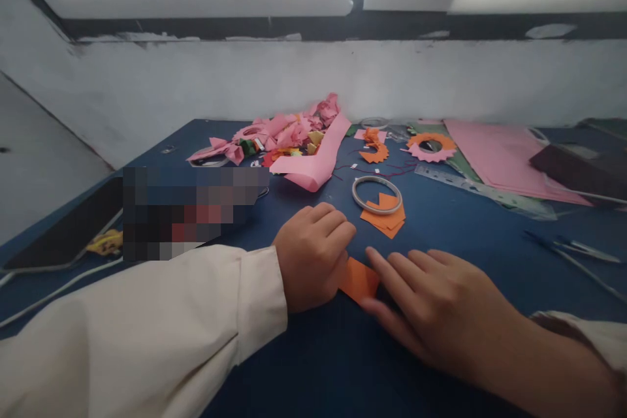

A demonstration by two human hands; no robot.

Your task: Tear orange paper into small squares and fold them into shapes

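Observation:
A small piece of orange paper [359, 281] lies low over the blue table between my two hands. My left hand [313, 258] is closed at the paper's left edge, its fingers curled and its grip partly hidden. On the other side my right hand [435, 300] has its fingers stretched out, with the thumb at the paper's lower right edge and the index finger raised apart from it. Just beyond the hands, a small stack of orange paper pieces [386, 225] lies partly under a roll of narrow tape [353, 194].
Crumpled pink paper [279, 134] and a pink strip [313, 173] lie at the back. Orange and pink paper rings [430, 147], pink sheets [494, 160], a clear ruler [455, 184] and pens [582, 248] are to the right. A dark panel [68, 228] stands left.

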